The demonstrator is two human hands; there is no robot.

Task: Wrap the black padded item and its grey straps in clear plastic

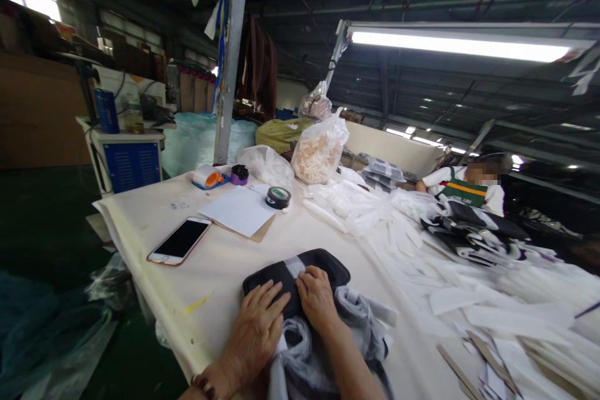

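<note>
A black padded piece (323,260), with a pale grey band (295,266) across its middle, lies on the table in front of me. My left hand (257,328) rests on its left part, fingers stretched out and slightly apart. On the band and just right of it, my right hand (319,299) presses down with bent fingertips, palm downward. Bundled straps or padding wrapped in clear plastic (359,319) come out from the near side of the black piece, beneath my forearms. What lies under my palms is hidden.
To the left are a phone (180,241), a white sheet on cardboard (239,211), a black tape roll (278,197) and a tape dispenser (209,177). White scraps (510,319) and a stack of black pieces (487,231) cover the right side. A co-worker (469,184) is beyond.
</note>
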